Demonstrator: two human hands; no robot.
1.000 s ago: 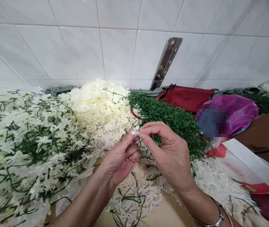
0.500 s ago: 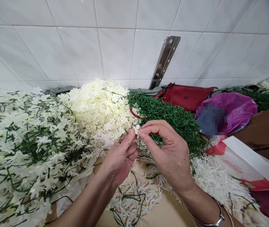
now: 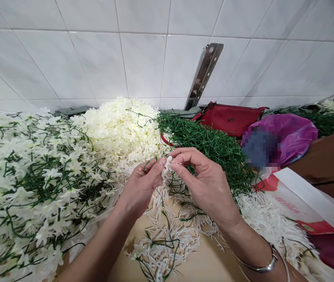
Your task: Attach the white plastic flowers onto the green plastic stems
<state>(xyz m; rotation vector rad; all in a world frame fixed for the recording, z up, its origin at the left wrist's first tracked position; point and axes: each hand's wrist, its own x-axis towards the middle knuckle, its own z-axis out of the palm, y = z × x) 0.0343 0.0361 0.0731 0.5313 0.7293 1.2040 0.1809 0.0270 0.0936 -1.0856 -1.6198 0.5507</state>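
Note:
My left hand (image 3: 143,184) is closed in a pinch, with a thin green plastic stem (image 3: 146,166) showing along its fingers. Between the fingertips of both hands is a small white artificial flower (image 3: 169,161). My right hand (image 3: 206,180) pinches that flower between thumb and fingers from the other side. Below the hands lie loose white stamen strands (image 3: 167,231) with a few green stems among them. Just behind my right hand is a heap of green stems (image 3: 208,145). The fingers partly cover the flower and stem.
A large heap of stemmed white flowers (image 3: 52,176) fills the left. Loose cream petals (image 3: 120,125) are piled at the back. To the right are a red bag (image 3: 233,118), a purple plastic bag (image 3: 300,135), a red and white box (image 3: 290,199) and more white strands (image 3: 268,219). A metal bracket (image 3: 203,76) leans against the tiled wall.
My left hand has turned, its fingers now curled more under and slightly further left. My right hand has shifted a little left, still pinching the flower.

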